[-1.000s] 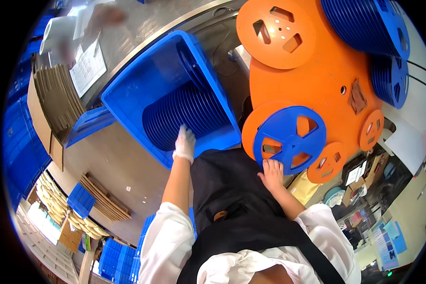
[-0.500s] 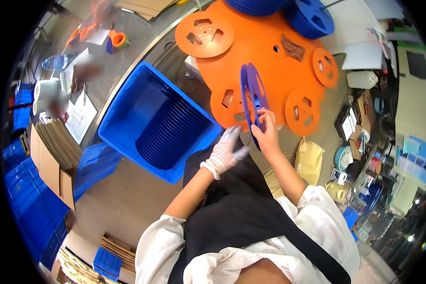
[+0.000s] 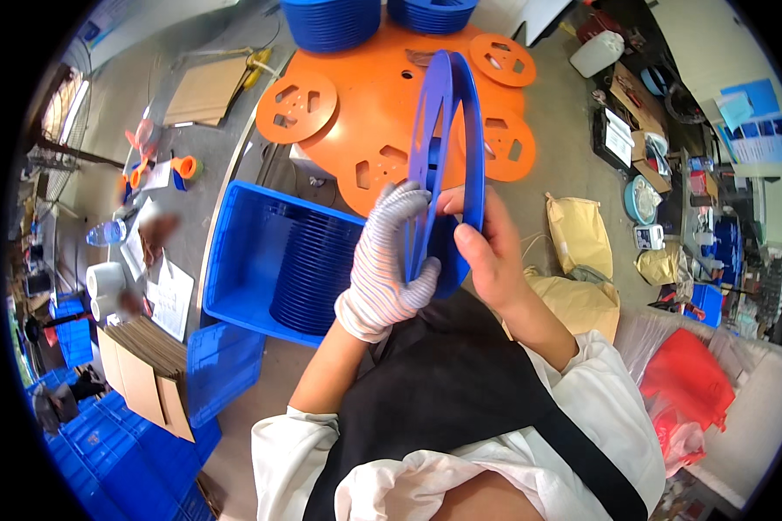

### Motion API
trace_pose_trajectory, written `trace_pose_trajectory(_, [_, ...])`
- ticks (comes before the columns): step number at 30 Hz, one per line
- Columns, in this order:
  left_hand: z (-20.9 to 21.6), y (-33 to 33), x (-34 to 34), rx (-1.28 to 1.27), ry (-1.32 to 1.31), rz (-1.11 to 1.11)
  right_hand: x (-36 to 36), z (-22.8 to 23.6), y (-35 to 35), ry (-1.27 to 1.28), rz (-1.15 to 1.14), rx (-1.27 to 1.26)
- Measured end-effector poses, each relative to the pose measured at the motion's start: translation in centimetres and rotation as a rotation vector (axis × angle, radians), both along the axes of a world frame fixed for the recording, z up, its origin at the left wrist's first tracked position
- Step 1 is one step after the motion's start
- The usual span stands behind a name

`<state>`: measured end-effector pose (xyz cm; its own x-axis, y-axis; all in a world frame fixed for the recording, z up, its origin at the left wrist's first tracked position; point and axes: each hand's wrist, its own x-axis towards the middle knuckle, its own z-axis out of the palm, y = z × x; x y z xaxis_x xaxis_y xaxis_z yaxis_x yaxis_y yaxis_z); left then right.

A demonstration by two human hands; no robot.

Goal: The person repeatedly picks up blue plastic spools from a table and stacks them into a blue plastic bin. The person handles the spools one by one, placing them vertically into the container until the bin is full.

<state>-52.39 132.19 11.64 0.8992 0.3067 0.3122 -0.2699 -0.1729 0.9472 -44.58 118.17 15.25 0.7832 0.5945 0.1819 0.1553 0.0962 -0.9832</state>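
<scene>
Reel (image 3: 447, 165), blue plastic, held upright edge-on: looks light, stiff, flanges thin. Gloved left hand (image 3: 389, 260) clamped on left flange, bare right hand (image 3: 487, 247) clamped on right flange rim; best gripped there.

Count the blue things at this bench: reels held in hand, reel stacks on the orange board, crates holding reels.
blue reel, held: 1
reel stacks: 2
crate holding reels: 1
Total: 4

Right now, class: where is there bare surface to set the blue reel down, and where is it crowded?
Both hands, left hand gloved and right hand bare, hold the blue reel upright. Bare grey surface lies between the orange discs and the yellow bags. The blue crate is full of stacked reels.
</scene>
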Motion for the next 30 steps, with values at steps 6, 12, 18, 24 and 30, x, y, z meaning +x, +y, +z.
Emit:
trace_pose_trajectory(6, [3.5,-8.5,1.6,-0.615,-0.387,-0.424,-1.5,3.4,-9.4,0.211,0.035,0.34])
trace_pose_trajectory(12, [6.2,-19.8,0.2,-1.183,-0.162,-0.491,-2.7,3.1,-20.7,0.487,0.016,0.698])
trace_pose_trajectory(18, [3.3,-26.2,-2.6,-1.406,0.102,-0.478,-5.2,1.0,-29.5,0.922,-0.056,0.736])
trace_pose_trajectory(24, [3.4,-29.5,-5.3,-1.411,0.123,-0.52,-7.2,0.0,-33.9,0.938,0.059,0.734])
trace_pose_trajectory(30, [5.6,-30.4,-5.5,-1.29,0.233,-0.414,-8.4,0.8,-32.9,0.802,-0.012,0.607])
